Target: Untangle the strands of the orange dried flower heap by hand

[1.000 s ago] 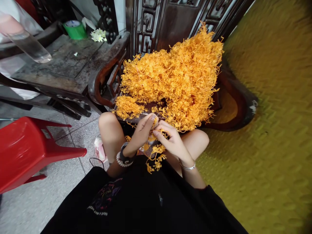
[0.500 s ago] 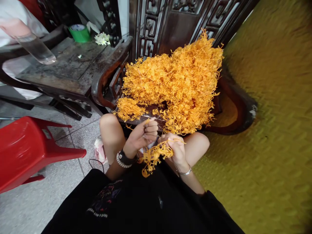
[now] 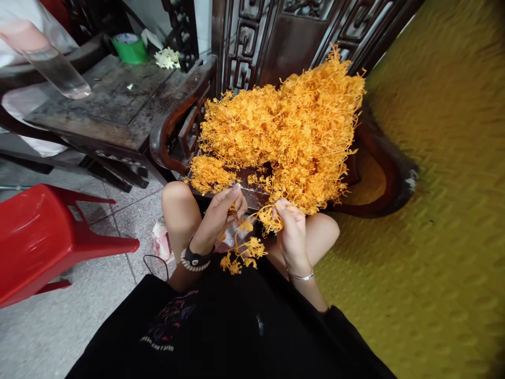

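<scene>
Holding orange sprigs, armchair heaped with more

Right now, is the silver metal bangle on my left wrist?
No, the silver metal bangle circles the wrist of your right hand, which pinches orange flower strands.

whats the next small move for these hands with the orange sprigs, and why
Perhaps bring the left hand in to steady the orange sprigs: the right hand pinches them, while a cluster dangles lower down, between the two hands.
</scene>
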Demonstrator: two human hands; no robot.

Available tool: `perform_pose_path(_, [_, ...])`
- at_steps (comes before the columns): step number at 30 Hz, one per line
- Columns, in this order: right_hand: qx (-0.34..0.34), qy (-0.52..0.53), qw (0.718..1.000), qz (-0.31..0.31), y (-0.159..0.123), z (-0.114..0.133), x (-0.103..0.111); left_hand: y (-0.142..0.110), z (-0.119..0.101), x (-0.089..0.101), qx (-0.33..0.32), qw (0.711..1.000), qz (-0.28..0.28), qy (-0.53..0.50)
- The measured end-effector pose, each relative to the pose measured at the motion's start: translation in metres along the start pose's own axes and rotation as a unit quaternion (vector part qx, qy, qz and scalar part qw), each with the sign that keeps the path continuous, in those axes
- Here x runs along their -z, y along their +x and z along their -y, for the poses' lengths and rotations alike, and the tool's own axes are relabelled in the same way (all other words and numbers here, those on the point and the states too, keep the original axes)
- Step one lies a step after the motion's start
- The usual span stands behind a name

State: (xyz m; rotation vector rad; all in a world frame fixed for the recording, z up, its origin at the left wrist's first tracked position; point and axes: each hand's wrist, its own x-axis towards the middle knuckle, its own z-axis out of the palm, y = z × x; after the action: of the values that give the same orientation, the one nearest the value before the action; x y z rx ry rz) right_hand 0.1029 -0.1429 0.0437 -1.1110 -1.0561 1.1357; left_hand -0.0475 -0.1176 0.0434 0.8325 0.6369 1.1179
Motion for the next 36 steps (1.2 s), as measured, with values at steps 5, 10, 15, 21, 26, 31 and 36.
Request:
perform_pose_path(5, [0.017, -0.027, 0.999, -0.01, 0.0, 0.003, -0.002, -0.009, -0.001, -0.003, -0.105, 0.973, -0.033, 0.201])
perform_pose_path(10, [0.02, -0.051, 0.998, -0.004, 0.0, 0.007, -0.005, -0.012, -0.002, -0.003, -0.216, 0.885, -0.013, 0.412])
perform_pose_path(15, [-0.057, 0.012, 0.997, 0.04, 0.005, 0.009, -0.006, -0.002, -0.001, 0.002, -0.249, 0.815, 0.081, 0.516])
perform_pose_path(21, [-0.093, 0.051, 0.993, 0.052, 0.009, 0.012, -0.008, 0.003, 0.002, 0.0, -0.258, 0.82, 0.098, 0.502])
perform_pose_path(26, [-0.108, 0.024, 0.994, 0.013, 0.008, 0.013, -0.007, 0.005, 0.004, 0.004, -0.303, 0.785, 0.022, 0.54])
perform_pose_path(31, [-0.147, 0.06, 0.987, 0.017, 0.014, 0.012, -0.005, 0.011, 0.009, 0.009, -0.358, 0.731, 0.024, 0.58])
perform_pose_path(36, [-0.176, 0.09, 0.979, 0.042, 0.02, 0.014, -0.001, 0.016, 0.017, 0.011, -0.376, 0.75, 0.041, 0.543])
